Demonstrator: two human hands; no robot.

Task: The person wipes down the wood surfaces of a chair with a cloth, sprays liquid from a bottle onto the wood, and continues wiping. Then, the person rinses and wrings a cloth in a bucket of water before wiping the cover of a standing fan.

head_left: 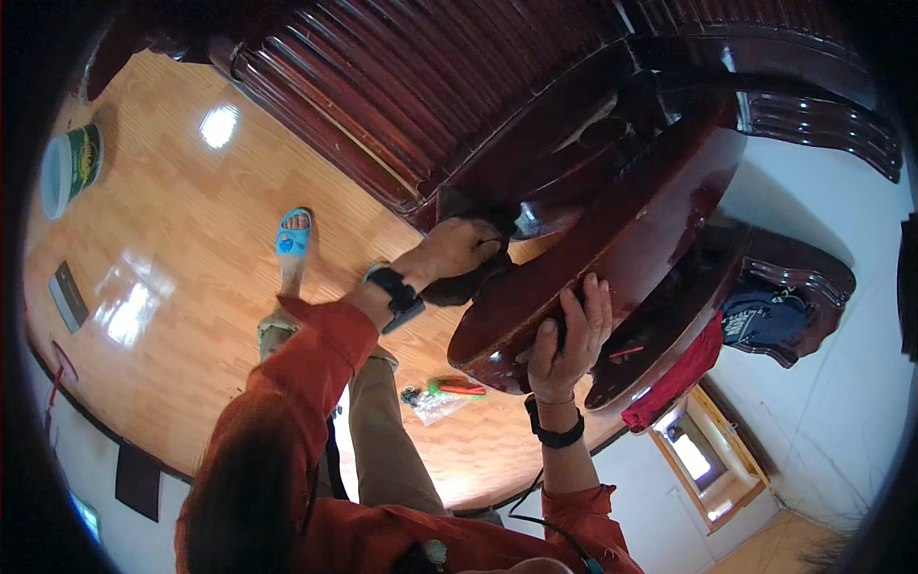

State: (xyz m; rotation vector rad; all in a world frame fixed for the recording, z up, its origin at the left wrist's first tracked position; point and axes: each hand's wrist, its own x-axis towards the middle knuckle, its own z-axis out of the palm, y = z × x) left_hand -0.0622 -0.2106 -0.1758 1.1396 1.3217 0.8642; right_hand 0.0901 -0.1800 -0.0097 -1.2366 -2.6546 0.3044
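My left hand (461, 247) is closed beside the inner side of a dark red wooden armrest (622, 253). Dark, soft-looking material (461, 287), perhaps a cloth, shows around its fingers; its exact kind is unclear. My right hand (571, 340) grips the rounded lower edge of that armrest, fingers lying on its glossy face. The armrest belongs to a polished wooden bench (449, 86) with a ribbed surface. Each wrist wears a black band.
A second armrest (669, 325) stands to the right, with red cloth (679, 378) and dark blue cloth (765, 316) by it. On the wooden floor (191, 172) are a bucket (72, 170), a flat dark box (69, 297) and a small plastic bag (442, 402). My foot wears a blue slipper (294, 234).
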